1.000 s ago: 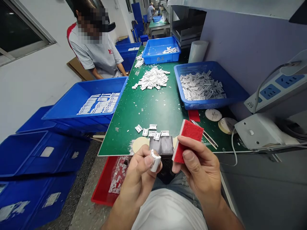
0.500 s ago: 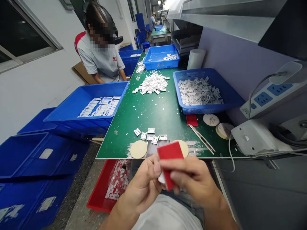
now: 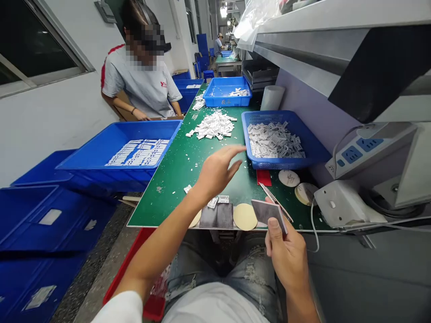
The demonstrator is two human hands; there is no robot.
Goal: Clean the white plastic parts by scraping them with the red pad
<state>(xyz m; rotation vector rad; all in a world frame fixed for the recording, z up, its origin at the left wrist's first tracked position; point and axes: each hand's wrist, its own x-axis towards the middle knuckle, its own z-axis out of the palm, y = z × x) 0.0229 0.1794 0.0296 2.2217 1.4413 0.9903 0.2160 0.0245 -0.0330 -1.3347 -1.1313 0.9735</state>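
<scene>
My left hand [image 3: 220,168] reaches over the green table [image 3: 175,184] with its fingers apart, fingertips at the near left corner of the blue basket [image 3: 254,164] of white parts [image 3: 276,140]. Nothing shows between its fingers. Near the table's front edge, my right hand [image 3: 286,246] grips a flat pad [image 3: 269,214] with a dark grey face, thumb on top. Left of the pad, a cream disc [image 3: 245,217] and dark plates [image 3: 216,215] lie on the edge. A few white pieces [image 3: 223,199] lie behind the plates; my left arm partly hides this area.
Tweezers [image 3: 278,202], a red square [image 3: 264,177] and round discs [image 3: 288,178] lie on the right. A pile of white parts [image 3: 215,125] and a blue tray [image 3: 227,101] stand farther back. A person [image 3: 144,85] is beyond the blue bin [image 3: 117,168] at left.
My left hand has left the red-faced pad and moved up and forward to the basket. My right hand has moved right with the pad, its dark face now showing. The view has shifted slightly.
</scene>
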